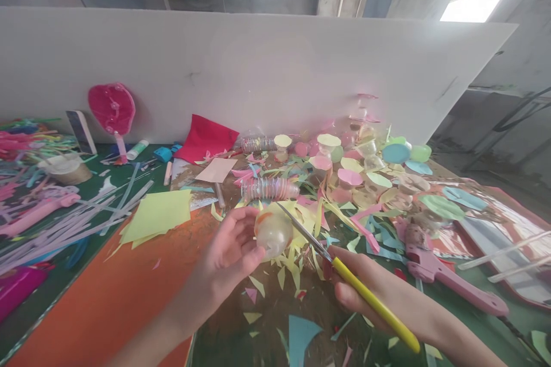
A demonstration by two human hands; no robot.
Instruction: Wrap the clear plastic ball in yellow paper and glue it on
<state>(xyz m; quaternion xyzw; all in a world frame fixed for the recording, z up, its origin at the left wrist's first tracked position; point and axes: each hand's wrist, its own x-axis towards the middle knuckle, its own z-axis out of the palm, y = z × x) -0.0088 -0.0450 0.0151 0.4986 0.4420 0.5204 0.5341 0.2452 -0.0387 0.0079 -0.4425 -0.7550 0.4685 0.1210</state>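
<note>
My left hand (239, 246) is closed around a cut-off top of a clear plastic bottle (274, 232), with thumb and fingers on its sides. Pale yellow paper shows at its far end. In my right hand (365, 281) is a pair of scissors with a yellow handle (374, 304). The metal blades (303, 230) point up and left, their tip near the bottle piece's right rim. I cannot tell whether the blades touch it. Pale yellow paper scraps (295, 261) lie beneath and behind the piece.
Left are yellow paper sheets (159, 215) on an orange board (142, 287). A pink glue gun (451, 281) lies right. Behind stand several paper-topped bottle pieces (329, 143), a ridged clear bottle (270, 189) and a white partition (258, 69). A phone (81, 132) leans at the back left.
</note>
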